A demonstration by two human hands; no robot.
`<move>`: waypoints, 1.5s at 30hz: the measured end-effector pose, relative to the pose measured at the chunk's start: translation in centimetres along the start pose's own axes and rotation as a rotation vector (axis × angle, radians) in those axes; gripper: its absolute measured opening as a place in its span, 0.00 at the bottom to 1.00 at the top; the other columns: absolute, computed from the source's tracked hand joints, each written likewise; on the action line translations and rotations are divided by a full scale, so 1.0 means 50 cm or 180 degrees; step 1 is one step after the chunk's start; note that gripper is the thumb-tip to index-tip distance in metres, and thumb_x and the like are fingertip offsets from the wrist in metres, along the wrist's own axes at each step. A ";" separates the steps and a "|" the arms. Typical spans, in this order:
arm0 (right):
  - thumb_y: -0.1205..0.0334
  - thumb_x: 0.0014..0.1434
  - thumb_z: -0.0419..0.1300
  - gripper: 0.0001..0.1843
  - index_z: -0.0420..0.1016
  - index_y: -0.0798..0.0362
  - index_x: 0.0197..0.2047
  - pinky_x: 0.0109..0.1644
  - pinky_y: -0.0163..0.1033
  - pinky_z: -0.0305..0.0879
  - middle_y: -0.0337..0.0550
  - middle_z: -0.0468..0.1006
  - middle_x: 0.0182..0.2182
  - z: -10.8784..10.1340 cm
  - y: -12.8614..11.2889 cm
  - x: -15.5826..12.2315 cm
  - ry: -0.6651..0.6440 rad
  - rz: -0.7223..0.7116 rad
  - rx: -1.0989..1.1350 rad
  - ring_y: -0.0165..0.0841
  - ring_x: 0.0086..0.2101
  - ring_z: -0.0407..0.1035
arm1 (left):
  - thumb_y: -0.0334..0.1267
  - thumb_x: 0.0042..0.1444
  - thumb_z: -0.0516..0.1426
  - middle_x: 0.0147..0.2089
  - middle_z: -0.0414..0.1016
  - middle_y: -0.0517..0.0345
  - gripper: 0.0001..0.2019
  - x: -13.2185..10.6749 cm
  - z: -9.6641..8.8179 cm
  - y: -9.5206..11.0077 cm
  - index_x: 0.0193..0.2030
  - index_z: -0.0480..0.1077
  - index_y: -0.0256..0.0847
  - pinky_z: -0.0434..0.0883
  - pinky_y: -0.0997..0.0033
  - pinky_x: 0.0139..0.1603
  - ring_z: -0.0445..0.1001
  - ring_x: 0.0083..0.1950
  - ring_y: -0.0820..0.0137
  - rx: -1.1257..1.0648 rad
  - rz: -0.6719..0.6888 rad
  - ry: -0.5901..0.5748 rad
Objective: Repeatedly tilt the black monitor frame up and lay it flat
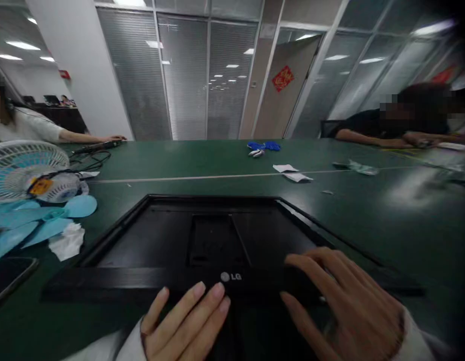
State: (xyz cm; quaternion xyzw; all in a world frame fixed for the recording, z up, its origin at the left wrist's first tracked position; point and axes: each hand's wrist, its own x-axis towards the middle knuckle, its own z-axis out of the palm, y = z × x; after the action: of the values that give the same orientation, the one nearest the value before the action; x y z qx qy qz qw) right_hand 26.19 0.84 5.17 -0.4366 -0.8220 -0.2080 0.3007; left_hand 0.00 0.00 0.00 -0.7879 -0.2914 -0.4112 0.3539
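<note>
A black LG monitor frame [142,278] lies on the green table in front of me, its logo on the near edge. Inside it shows a dark panel [130,239] with a rectangular recess in the middle. On the right, a gap shows between frame and panel. My left hand [190,321] rests its outstretched fingers against the near edge, below the logo. To the right of the logo, my right hand [341,296] has thumb and fingers around that same edge. Part of the frame's right corner is hidden behind this hand.
At the left are a fan cage [32,168], blue fan blades [47,220], crumpled tissue [68,241] and a phone [10,276]. Blue gloves [264,146] and white paper pieces [292,173] lie farther back. One person sits at far left, another person [367,125] at right.
</note>
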 end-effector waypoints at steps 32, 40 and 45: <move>0.61 0.59 0.58 0.21 0.69 0.57 0.55 0.42 0.46 0.64 0.51 0.69 0.41 0.005 0.026 -0.006 -0.0034 -0.0534 0.0027 0.38 0.40 0.64 | 0.42 0.69 0.40 0.63 0.65 0.59 0.20 0.004 -0.026 0.008 0.56 0.69 0.42 0.50 0.61 0.69 0.64 0.62 0.71 -0.0363 -0.0298 -0.0236; 0.60 0.60 0.57 0.19 0.70 0.55 0.54 0.49 0.51 0.61 0.49 0.71 0.39 0.006 0.019 -0.001 0.0094 -0.0509 -0.0012 0.38 0.41 0.65 | 0.40 0.69 0.40 0.64 0.63 0.58 0.20 -0.001 -0.021 0.010 0.58 0.66 0.42 0.52 0.60 0.68 0.64 0.62 0.70 -0.0263 -0.0256 -0.0194; 0.59 0.60 0.57 0.18 0.71 0.55 0.53 0.51 0.51 0.60 0.48 0.71 0.39 0.007 0.013 0.001 0.0138 -0.0471 0.0041 0.38 0.41 0.65 | 0.40 0.69 0.40 0.65 0.61 0.57 0.20 0.000 -0.027 0.013 0.60 0.65 0.42 0.51 0.58 0.68 0.63 0.63 0.68 -0.0340 -0.0316 -0.0334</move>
State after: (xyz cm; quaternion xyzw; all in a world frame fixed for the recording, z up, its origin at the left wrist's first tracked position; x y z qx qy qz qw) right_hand 26.62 1.44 4.99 -0.3681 -0.8467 -0.2337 0.3050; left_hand -0.09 -1.44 0.34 -0.8107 -0.3260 -0.4013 0.2748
